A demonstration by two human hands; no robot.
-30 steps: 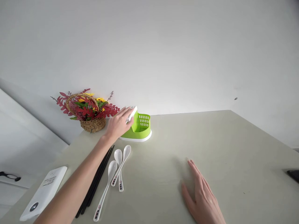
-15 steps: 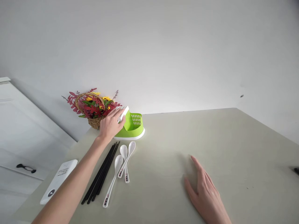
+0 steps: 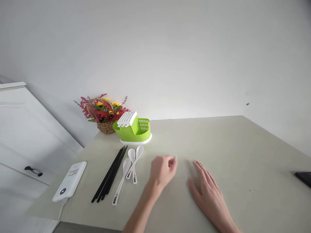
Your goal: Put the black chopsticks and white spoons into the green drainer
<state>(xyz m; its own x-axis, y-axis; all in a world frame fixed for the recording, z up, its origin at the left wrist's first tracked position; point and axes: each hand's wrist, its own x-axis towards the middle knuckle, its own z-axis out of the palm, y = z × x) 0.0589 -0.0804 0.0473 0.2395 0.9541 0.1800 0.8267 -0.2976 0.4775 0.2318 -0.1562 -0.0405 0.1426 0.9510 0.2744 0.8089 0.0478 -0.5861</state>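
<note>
My left hand [image 3: 163, 170] is over the middle of the table, its fingers curled in with nothing showing in them. My right hand [image 3: 206, 191] lies just to its right, palm down, thumb apart from the outstretched fingers. Left of my left hand are three white spoons [image 3: 120, 183], two of them crossed. Several black chopsticks [image 3: 109, 176] lie in a loose bundle beside the spoons. Behind them stands a green cutlery holder [image 3: 132, 136] with a white slotted top [image 3: 127, 118] and a white base.
A wicker basket [image 3: 106, 127] of artificial flowers [image 3: 104, 108] stands at the back left against the wall. A white power bank [image 3: 70, 181] with a cable lies near the left edge, by a white cabinet [image 3: 29, 136]. At the far right is a black object [image 3: 304, 177].
My left hand has let go of the cutlery holder's top and moved right and nearer, its fingers now curled. My right hand stays nearly in place. The view has shifted slightly.
</note>
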